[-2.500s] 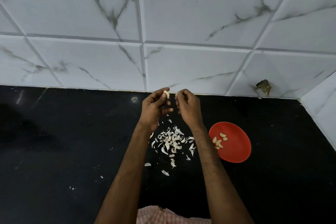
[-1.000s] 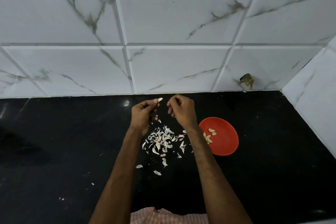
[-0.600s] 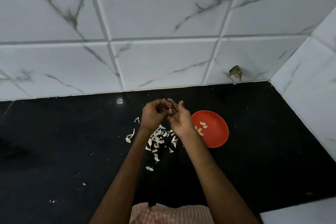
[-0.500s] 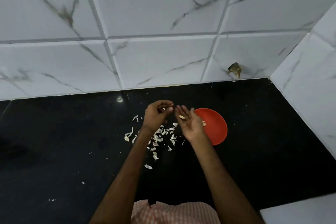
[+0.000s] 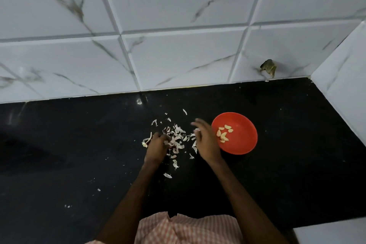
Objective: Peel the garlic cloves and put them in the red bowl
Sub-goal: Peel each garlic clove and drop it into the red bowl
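Several garlic skins (image 5: 178,137) under left hand (image 5: 157,147), right hand (image 5: 206,141) blurred

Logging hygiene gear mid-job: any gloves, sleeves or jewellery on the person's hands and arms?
No gloves or sleeves: the left hand, right hand and both forearms are uncovered. No watch or ring shows, though the fingers are blurred. Only clothing visible: a pink-and-white checked garment at the bottom edge.

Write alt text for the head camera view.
A person's left hand reaches into a scattered pile of garlic skins on a black counter, while the right hand, fingers spread and blurred, hangs beside a red bowl holding several peeled cloves. White marble-look wall tiles rise behind.
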`<action>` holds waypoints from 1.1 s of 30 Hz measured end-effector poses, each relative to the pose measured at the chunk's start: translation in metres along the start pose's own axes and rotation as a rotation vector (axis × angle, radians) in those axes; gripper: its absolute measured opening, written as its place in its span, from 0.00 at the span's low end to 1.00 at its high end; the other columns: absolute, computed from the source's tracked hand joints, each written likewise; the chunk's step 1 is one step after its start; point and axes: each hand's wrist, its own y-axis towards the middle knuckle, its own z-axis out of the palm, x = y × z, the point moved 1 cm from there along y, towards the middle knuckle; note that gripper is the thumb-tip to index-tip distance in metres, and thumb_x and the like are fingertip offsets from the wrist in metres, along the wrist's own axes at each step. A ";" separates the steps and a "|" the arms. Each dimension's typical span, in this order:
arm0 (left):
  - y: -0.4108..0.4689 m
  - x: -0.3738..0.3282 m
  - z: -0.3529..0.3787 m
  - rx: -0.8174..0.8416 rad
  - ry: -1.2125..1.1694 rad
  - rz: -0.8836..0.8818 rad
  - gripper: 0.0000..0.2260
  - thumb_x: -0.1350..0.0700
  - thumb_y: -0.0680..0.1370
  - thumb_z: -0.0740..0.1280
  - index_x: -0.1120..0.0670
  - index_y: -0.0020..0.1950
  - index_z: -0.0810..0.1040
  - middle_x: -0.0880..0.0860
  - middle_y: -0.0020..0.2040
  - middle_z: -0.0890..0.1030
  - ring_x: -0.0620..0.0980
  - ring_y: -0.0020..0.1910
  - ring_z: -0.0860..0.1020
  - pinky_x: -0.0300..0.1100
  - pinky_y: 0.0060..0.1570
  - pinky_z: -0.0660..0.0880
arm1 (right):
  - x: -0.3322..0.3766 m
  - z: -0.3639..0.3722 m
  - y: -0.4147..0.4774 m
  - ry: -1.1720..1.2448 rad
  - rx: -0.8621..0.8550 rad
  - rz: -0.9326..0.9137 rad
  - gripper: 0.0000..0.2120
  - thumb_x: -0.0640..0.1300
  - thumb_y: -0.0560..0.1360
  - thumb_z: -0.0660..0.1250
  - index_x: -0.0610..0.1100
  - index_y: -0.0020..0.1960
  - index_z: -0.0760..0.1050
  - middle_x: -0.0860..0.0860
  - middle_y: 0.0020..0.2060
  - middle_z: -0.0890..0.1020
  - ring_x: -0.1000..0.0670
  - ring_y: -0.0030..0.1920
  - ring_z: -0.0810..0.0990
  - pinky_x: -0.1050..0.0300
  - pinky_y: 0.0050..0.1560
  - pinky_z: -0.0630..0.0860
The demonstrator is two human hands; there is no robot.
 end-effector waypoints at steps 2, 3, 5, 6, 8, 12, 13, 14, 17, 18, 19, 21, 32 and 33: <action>-0.001 0.003 0.001 -0.057 -0.126 -0.046 0.07 0.65 0.74 0.74 0.57 0.51 0.83 0.54 0.54 0.80 0.52 0.50 0.81 0.41 0.53 0.76 | 0.012 0.026 -0.004 -0.069 0.218 -0.059 0.18 0.34 0.82 0.61 0.42 0.70 0.75 0.47 0.70 0.74 0.50 0.72 0.69 0.62 0.72 0.61; -0.003 0.004 0.001 -0.076 -0.216 -0.082 0.08 0.65 0.73 0.76 0.56 0.49 0.83 0.52 0.51 0.82 0.50 0.48 0.81 0.42 0.52 0.78 | 0.013 0.039 -0.006 -0.112 0.295 -0.094 0.19 0.33 0.81 0.62 0.42 0.71 0.74 0.46 0.70 0.74 0.48 0.72 0.69 0.63 0.72 0.61; -0.008 0.005 -0.005 -0.106 -0.381 -0.138 0.09 0.65 0.70 0.78 0.56 0.47 0.84 0.48 0.46 0.84 0.46 0.43 0.82 0.37 0.47 0.80 | 0.011 0.056 -0.008 -0.203 0.401 -0.159 0.21 0.32 0.79 0.64 0.39 0.72 0.72 0.44 0.72 0.72 0.45 0.73 0.67 0.59 0.75 0.61; -0.010 0.006 -0.009 -0.117 -0.444 -0.158 0.09 0.65 0.70 0.79 0.57 0.47 0.84 0.48 0.44 0.84 0.45 0.41 0.83 0.33 0.42 0.79 | 0.008 0.061 -0.008 -0.259 0.440 -0.188 0.22 0.32 0.79 0.64 0.38 0.72 0.72 0.43 0.73 0.71 0.44 0.75 0.65 0.54 0.77 0.61; -0.013 0.006 -0.020 -0.117 -0.557 -0.196 0.07 0.65 0.71 0.78 0.60 0.47 0.84 0.49 0.39 0.84 0.42 0.32 0.82 0.31 0.32 0.77 | 0.002 0.067 -0.007 -0.340 0.462 -0.216 0.22 0.32 0.78 0.65 0.38 0.72 0.72 0.44 0.74 0.69 0.44 0.76 0.63 0.50 0.77 0.61; -0.016 0.008 -0.036 -0.094 -0.692 -0.204 0.03 0.63 0.75 0.75 0.62 0.48 0.84 0.55 0.35 0.85 0.47 0.28 0.79 0.36 0.26 0.75 | 0.007 0.070 -0.003 -0.221 0.314 -0.136 0.16 0.36 0.81 0.64 0.41 0.69 0.76 0.47 0.69 0.75 0.48 0.72 0.69 0.60 0.72 0.63; -0.016 0.008 -0.039 -0.081 -0.721 -0.194 0.03 0.64 0.77 0.73 0.62 0.49 0.84 0.55 0.35 0.85 0.47 0.28 0.78 0.36 0.25 0.74 | 0.013 0.069 -0.002 -0.143 0.243 -0.105 0.14 0.38 0.81 0.64 0.41 0.66 0.78 0.48 0.65 0.78 0.49 0.68 0.72 0.61 0.69 0.66; -0.015 0.007 -0.041 -0.063 -0.739 -0.180 0.04 0.65 0.77 0.72 0.61 0.51 0.84 0.54 0.34 0.85 0.46 0.27 0.78 0.35 0.25 0.73 | 0.018 0.068 -0.003 -0.053 0.179 -0.078 0.12 0.39 0.82 0.64 0.41 0.63 0.79 0.48 0.60 0.81 0.50 0.63 0.76 0.62 0.65 0.69; -0.017 0.001 -0.048 -0.013 -0.784 -0.118 0.06 0.67 0.76 0.73 0.59 0.52 0.84 0.55 0.36 0.85 0.44 0.28 0.78 0.34 0.26 0.73 | 0.036 0.062 -0.003 0.215 0.135 -0.010 0.07 0.42 0.81 0.68 0.43 0.56 0.81 0.53 0.51 0.84 0.57 0.54 0.81 0.64 0.56 0.75; -0.020 -0.001 -0.049 -0.006 -0.818 -0.106 0.07 0.67 0.75 0.74 0.59 0.51 0.84 0.57 0.39 0.85 0.45 0.30 0.80 0.34 0.28 0.74 | 0.041 0.061 -0.003 0.283 0.152 0.024 0.05 0.41 0.80 0.69 0.44 0.54 0.82 0.54 0.49 0.84 0.58 0.52 0.81 0.65 0.54 0.76; -0.022 -0.004 -0.048 -0.007 -0.850 -0.100 0.07 0.67 0.74 0.75 0.60 0.49 0.83 0.57 0.40 0.86 0.45 0.32 0.81 0.35 0.29 0.74 | 0.046 0.059 -0.003 0.346 0.161 0.063 0.04 0.40 0.78 0.71 0.45 0.52 0.82 0.54 0.47 0.85 0.58 0.50 0.82 0.66 0.52 0.76; -0.029 -0.008 -0.046 -0.025 -0.920 -0.085 0.05 0.68 0.73 0.75 0.62 0.46 0.81 0.56 0.39 0.85 0.45 0.32 0.80 0.35 0.29 0.74 | 0.051 0.056 -0.003 0.477 0.162 0.140 0.04 0.38 0.77 0.72 0.46 0.48 0.82 0.52 0.43 0.85 0.56 0.47 0.84 0.63 0.51 0.78; -0.043 -0.019 -0.063 0.017 -1.148 0.001 0.07 0.64 0.77 0.70 0.64 0.54 0.80 0.52 0.38 0.83 0.44 0.33 0.75 0.34 0.28 0.70 | 0.077 0.040 -0.009 0.846 0.258 0.364 0.04 0.39 0.80 0.69 0.40 0.47 0.80 0.50 0.40 0.84 0.57 0.42 0.82 0.65 0.46 0.77; -0.043 -0.021 -0.066 0.008 -1.159 0.005 0.08 0.62 0.76 0.71 0.62 0.54 0.81 0.54 0.40 0.83 0.45 0.33 0.76 0.35 0.28 0.71 | 0.079 0.040 -0.010 0.889 0.242 0.391 0.04 0.40 0.80 0.68 0.40 0.48 0.80 0.51 0.40 0.84 0.58 0.42 0.82 0.65 0.45 0.76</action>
